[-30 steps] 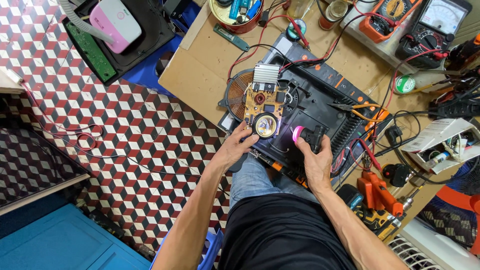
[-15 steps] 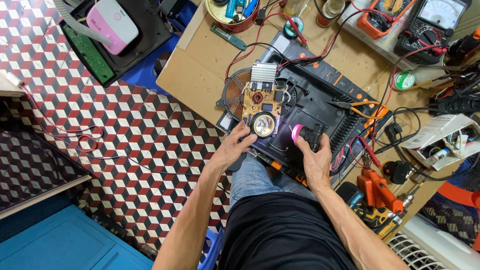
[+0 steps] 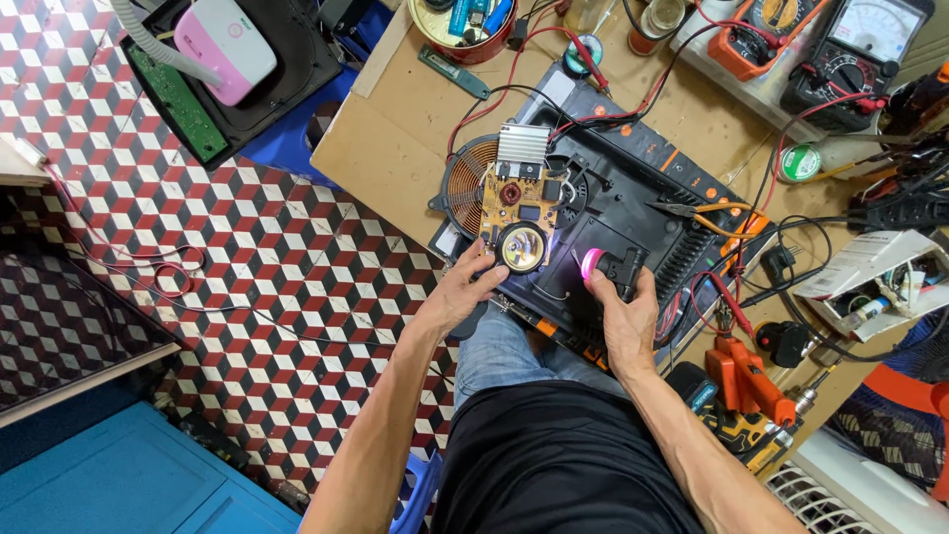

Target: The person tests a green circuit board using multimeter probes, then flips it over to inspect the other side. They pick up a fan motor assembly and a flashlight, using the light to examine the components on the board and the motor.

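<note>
The left hand (image 3: 465, 297) rests at the near edge of a yellow-brown circuit board (image 3: 519, 203), its fingers curled loosely around the rim of a round, glowing magnifier-like lens (image 3: 522, 247) that sits at the board's near end. The right hand (image 3: 625, 318) is closed around a small black handheld torch (image 3: 618, 267) whose tip glows pink and points left toward the board.

The circuit board lies on top of an opened black appliance casing (image 3: 633, 198), which rests on a tan workbench (image 3: 395, 119). A silver finned heat sink (image 3: 522, 144) stands at the far end of the board, and a flat copper coil (image 3: 470, 178) lies just to the left of the board, partly under it. Orange-handled pliers (image 3: 707, 213) lie on the right part of the casing.

At the far right of the bench are two multimeters (image 3: 855, 54), with red and black leads trailing toward the casing. A round red tin (image 3: 470, 25) holding small parts sits at the far edge. An orange tool (image 3: 746, 381) lies near, right of the right hand.

To the far left, on a floor of red, white and black cube-pattern tiles (image 3: 227, 257), sits a black tray with a pink and white device (image 3: 232, 44) on it.
</note>
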